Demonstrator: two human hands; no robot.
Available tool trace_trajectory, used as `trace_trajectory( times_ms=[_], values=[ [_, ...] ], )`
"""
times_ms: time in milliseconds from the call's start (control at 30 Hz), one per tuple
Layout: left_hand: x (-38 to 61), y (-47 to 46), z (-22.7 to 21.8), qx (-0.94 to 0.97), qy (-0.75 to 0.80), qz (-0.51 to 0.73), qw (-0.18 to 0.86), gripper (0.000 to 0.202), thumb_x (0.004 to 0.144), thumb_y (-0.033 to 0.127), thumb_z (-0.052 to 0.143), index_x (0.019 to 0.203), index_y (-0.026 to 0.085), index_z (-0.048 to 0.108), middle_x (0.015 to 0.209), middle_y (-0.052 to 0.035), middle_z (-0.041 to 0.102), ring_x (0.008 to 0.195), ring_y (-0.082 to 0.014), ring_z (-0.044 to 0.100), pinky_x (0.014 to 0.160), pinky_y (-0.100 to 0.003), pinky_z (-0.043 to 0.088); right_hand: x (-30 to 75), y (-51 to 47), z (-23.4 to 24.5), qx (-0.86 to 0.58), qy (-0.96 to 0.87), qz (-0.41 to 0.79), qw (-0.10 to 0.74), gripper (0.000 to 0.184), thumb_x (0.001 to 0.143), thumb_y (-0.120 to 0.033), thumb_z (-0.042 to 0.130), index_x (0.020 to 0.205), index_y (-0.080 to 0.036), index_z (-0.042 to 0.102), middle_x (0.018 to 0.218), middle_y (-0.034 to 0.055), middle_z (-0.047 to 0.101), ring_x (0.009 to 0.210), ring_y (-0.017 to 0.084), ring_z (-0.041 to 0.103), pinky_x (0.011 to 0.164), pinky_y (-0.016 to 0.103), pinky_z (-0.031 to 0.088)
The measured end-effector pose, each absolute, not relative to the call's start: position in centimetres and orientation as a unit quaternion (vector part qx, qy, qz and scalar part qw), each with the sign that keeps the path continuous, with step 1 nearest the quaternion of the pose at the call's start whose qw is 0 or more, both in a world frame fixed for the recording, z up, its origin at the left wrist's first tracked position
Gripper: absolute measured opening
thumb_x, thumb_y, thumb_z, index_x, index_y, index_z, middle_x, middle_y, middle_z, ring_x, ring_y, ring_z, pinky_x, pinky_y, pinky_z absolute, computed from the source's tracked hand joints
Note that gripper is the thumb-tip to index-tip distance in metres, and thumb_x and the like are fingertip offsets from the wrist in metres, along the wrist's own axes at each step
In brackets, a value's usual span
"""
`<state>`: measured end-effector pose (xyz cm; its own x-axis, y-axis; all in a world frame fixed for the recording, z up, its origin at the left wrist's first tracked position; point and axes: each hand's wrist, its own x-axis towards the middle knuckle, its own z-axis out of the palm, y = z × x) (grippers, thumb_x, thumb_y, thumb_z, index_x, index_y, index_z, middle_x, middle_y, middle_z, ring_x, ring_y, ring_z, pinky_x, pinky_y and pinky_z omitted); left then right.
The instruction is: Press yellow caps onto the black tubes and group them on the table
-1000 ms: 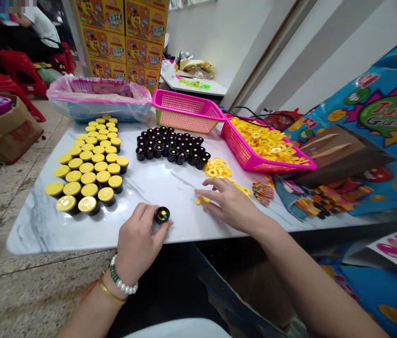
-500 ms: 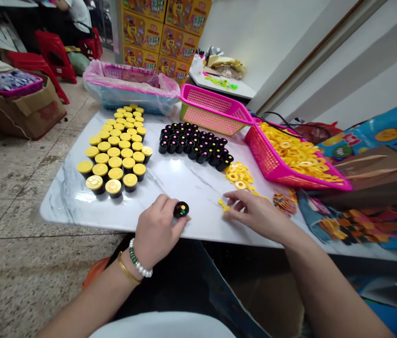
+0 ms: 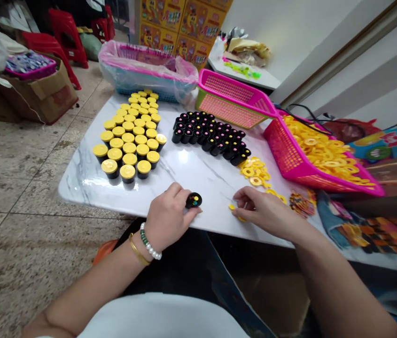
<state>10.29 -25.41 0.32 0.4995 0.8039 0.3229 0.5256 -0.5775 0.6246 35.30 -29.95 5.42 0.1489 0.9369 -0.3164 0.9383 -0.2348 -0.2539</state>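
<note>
Left hand (image 3: 168, 218): your fingers gripped a pot (image 3: 193, 200).
Right hand (image 3: 265, 213): pinched a lid (image 3: 233, 207).
Done: capped pots (image 3: 129, 136).
Remaining: open pots (image 3: 210, 134).

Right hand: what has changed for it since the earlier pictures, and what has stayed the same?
The right hand lay flat with spread fingers beside a yellow piece; now its fingers have curled in and pinch that piece on the table. The left hand keeps its grip on the small black jar. The yellow-lidded jars stand as before.
</note>
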Motion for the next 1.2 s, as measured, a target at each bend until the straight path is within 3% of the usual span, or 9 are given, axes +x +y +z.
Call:
trace_trajectory(
  times_ms=[167, 300, 400, 533, 667, 833, 1033, 1200],
  values=[
    [10.3, -25.5, 0.1, 0.840, 0.399, 0.296, 0.218, 0.027, 0.082, 0.036, 0.070, 0.099, 0.016, 0.062, 0.093, -0.0038, 0.059, 0.080, -0.0180, 0.060, 0.068, -0.029, 0.051, 35.1, -30.1, 4.7, 0.776, 0.589, -0.224, -0.036, 0.023, 0.068, -0.022, 0.059, 0.090, -0.019, 0.061, 0.067, -0.0009, 0.064, 0.060, 0.014, 0.060, 0.056, 0.025, 0.044],
    [10.4, -25.6, 0.0, 0.841, 0.396, 0.300, 0.213, 0.027, 0.083, 0.036, 0.070, 0.100, 0.016, 0.061, 0.094, -0.0039, 0.059, 0.080, -0.0173, 0.060, 0.068, -0.028, 0.051, 34.7, -29.5, 5.4, 0.766, 0.530, -0.321, -0.171, 0.029, 0.069, -0.028, 0.062, 0.096, -0.017, 0.064, 0.058, -0.0030, 0.056, 0.050, 0.011, 0.050, 0.047, 0.024, 0.037],
    [10.4, -25.6, 0.1, 0.841, 0.399, 0.297, 0.213, 0.026, 0.083, 0.036, 0.069, 0.099, 0.016, 0.062, 0.093, -0.0038, 0.059, 0.078, -0.0166, 0.060, 0.067, -0.027, 0.050, 33.5, -28.7, 5.9, 0.712, 0.466, -0.440, -0.288, 0.024, 0.074, -0.038, 0.067, 0.085, -0.017, 0.066, 0.055, -0.0023, 0.053, 0.044, 0.008, 0.041, 0.041, 0.022, 0.028],
    [10.4, -25.6, 0.2, 0.842, 0.405, 0.287, 0.211, 0.023, 0.085, 0.037, 0.067, 0.097, 0.017, 0.063, 0.089, -0.0028, 0.058, 0.075, -0.0155, 0.058, 0.064, -0.026, 0.048, 30.6, -27.7, 5.1, 0.632, 0.414, -0.546, -0.362, 0.032, 0.071, -0.049, 0.075, 0.078, -0.019, 0.066, 0.057, -0.0012, 0.055, 0.043, 0.007, 0.040, 0.038, 0.020, 0.023],
    [10.4, -25.6, 0.3, 0.846, 0.406, 0.273, 0.212, 0.020, 0.087, 0.034, 0.063, 0.097, 0.017, 0.064, 0.089, -0.0025, 0.057, 0.075, -0.0159, 0.057, 0.064, -0.027, 0.048, 27.6, -27.1, 3.5, 0.620, 0.421, -0.513, -0.420, 0.031, 0.078, -0.048, 0.072, 0.083, -0.018, 0.068, 0.046, -0.0057, 0.047, 0.041, 0.005, 0.036, 0.038, 0.018, 0.023],
    [10.4, -25.5, 0.3, 0.845, 0.406, 0.269, 0.220, 0.018, 0.088, 0.035, 0.062, 0.094, 0.017, 0.063, 0.089, -0.0022, 0.056, 0.078, -0.0162, 0.058, 0.067, -0.027, 0.048, 26.7, -27.0, 2.9, 0.622, 0.408, -0.516, -0.425, 0.031, 0.078, -0.047, 0.072, 0.086, -0.017, 0.069, 0.044, -0.0068, 0.047, 0.037, 0.004, 0.035, 0.035, 0.017, 0.024],
    [10.3, -25.6, 0.3, 0.847, 0.403, 0.268, 0.219, 0.018, 0.088, 0.034, 0.062, 0.095, 0.018, 0.064, 0.088, -0.0022, 0.057, 0.077, -0.0161, 0.058, 0.066, -0.027, 0.048, 27.3, -27.3, 3.3, 0.583, 0.358, -0.600, -0.414, 0.033, 0.060, -0.036, 0.086, 0.080, -0.018, 0.068, 0.062, -0.0021, 0.061, 0.042, 0.005, 0.043, 0.033, 0.016, 0.029],
    [10.2, -25.5, 0.4, 0.848, 0.401, 0.261, 0.229, 0.016, 0.087, 0.032, 0.064, 0.095, 0.018, 0.065, 0.088, -0.0016, 0.058, 0.078, -0.0158, 0.059, 0.067, -0.026, 0.048, 26.9, -26.9, 3.7, 0.605, 0.362, -0.577, -0.412, 0.033, 0.056, -0.033, 0.088, 0.074, -0.017, 0.065, 0.059, -0.0030, 0.060, 0.039, 0.004, 0.042, 0.030, 0.014, 0.027]
  ],
)
